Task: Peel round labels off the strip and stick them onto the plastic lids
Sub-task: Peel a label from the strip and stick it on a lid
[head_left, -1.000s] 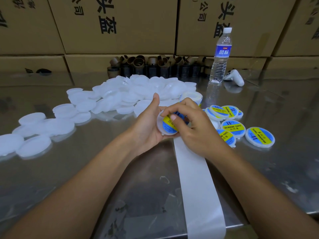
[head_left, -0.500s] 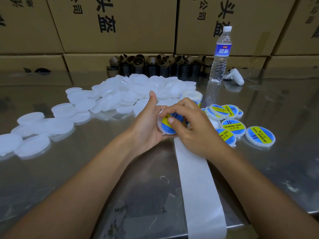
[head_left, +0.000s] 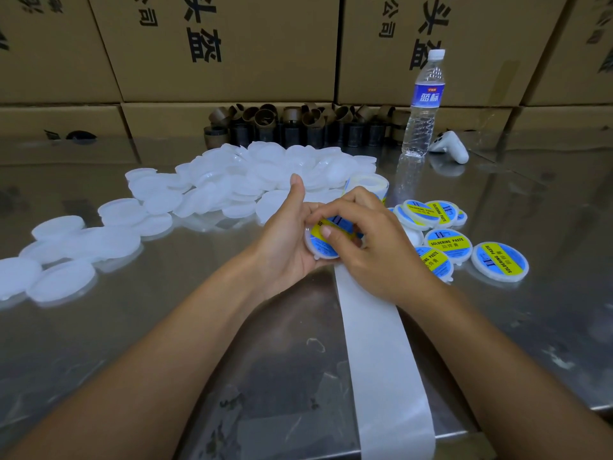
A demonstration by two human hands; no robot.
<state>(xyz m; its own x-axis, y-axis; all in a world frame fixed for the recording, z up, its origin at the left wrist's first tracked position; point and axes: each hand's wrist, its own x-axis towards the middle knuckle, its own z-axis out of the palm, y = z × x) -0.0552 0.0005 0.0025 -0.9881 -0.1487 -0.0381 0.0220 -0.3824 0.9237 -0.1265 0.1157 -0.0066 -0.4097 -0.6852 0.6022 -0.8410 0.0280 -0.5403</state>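
Observation:
My left hand [head_left: 285, 247] cups a white plastic lid [head_left: 320, 252] from below and behind, thumb raised. A blue and yellow round label [head_left: 335, 227] lies on the lid's face. My right hand [head_left: 374, 250] curls over the lid, its thumb and fingertips pressing on the label. The white backing strip [head_left: 381, 353] runs from under my hands down over the table's front edge. The label roll [head_left: 368, 184] stands just beyond my hands. Several labelled lids [head_left: 499, 265] lie to the right.
A heap of plain white lids [head_left: 265, 177] spreads across the steel table [head_left: 166, 343] to the left and behind. A water bottle [head_left: 423, 104], a white controller [head_left: 449, 147] and cardboard cores [head_left: 298, 124] stand at the back, before stacked cartons [head_left: 215, 44].
The right thumb has slid a little across the label on the lid. Both hands stay in the same place with the lid between them.

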